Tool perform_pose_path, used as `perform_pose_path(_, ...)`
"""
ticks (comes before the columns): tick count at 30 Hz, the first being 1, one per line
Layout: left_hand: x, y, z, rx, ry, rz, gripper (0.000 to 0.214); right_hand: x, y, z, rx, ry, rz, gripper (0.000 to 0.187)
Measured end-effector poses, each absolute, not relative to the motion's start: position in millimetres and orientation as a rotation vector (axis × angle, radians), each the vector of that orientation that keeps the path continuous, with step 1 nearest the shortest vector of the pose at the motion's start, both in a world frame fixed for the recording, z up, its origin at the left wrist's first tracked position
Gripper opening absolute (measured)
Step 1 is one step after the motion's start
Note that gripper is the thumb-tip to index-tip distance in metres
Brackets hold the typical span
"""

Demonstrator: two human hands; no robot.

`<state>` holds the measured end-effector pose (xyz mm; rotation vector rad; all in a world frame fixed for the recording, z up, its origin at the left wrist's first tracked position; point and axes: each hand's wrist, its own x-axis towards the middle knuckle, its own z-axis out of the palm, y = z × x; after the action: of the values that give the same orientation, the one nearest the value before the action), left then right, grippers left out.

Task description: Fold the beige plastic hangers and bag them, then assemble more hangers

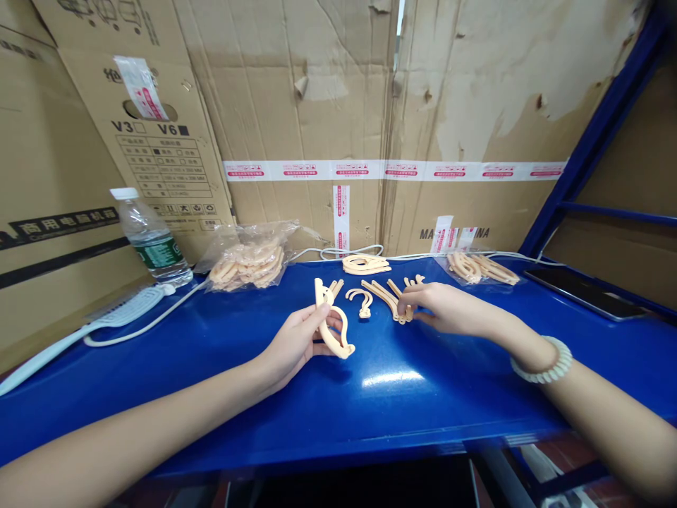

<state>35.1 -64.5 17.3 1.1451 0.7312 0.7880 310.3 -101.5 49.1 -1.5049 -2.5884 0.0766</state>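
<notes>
Gripped cream piece (333, 343) in left hand (301, 335), left of hook (364, 311); curled right hand (444, 307) over strips (385, 296), right of hook, hold unclear

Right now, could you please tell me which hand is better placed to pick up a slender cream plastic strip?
Probably the right hand: its fingers are at those strips, whereas the left hand holds curved cream plastic parts.

1. Bright, fairly even light from above; white glare patch on blue tabletop (264, 423), dark underneath.
2. Faint soft shadow below left hand (296, 337).
3. Wide-angle stretch at edges: blue metal post (592, 130) leans. Small print on carton (159, 166) soft.
</notes>
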Motion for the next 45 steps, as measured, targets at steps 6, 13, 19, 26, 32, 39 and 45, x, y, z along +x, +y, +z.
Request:
perform_pose_path(6, 36.0, -65.2, 17.8, 1.159, 0.739, 0.783, 0.03, 302.9, -107.3, 53.1, -1.485, -2.598, 0.031, 0.018)
perform_pose_path(13, 37.8, -67.3, 22.0, 1.159, 0.773, 0.782, 0.03, 301.8, -102.0, 45.1, -1.51, -2.618, -0.097, 0.032)
perform_pose_path(19, 37.7, -67.8, 22.3, 1.165, 0.763, 0.778, 0.03, 302.5, -100.6, 46.7, -1.531, -2.609, -0.012, 0.029)
perform_pose_path(26, 37.8, -68.6, 21.1, 1.166, 0.756, 0.777, 0.029, 302.1, -103.4, 49.0, -1.445, -2.598, 0.12, 0.036)
perform_pose_path(32, 39.0, -69.7, 23.6, 1.17, 0.776, 0.766, 0.031, 301.7, -96.2, 39.9, -1.368, -2.574, 0.163, 0.022)
perform_pose_path(39, 38.9, -69.1, 22.8, 1.182, 0.774, 0.763, 0.03, 305.6, -80.7, 19.9, -1.375, -2.443, 0.069, 0.017)
perform_pose_path(45, 37.2, -67.1, 18.5, 1.199, 0.724, 0.757, 0.027, 295.4, -87.4, 17.1, -1.368, -2.306, -0.138, 0.031)
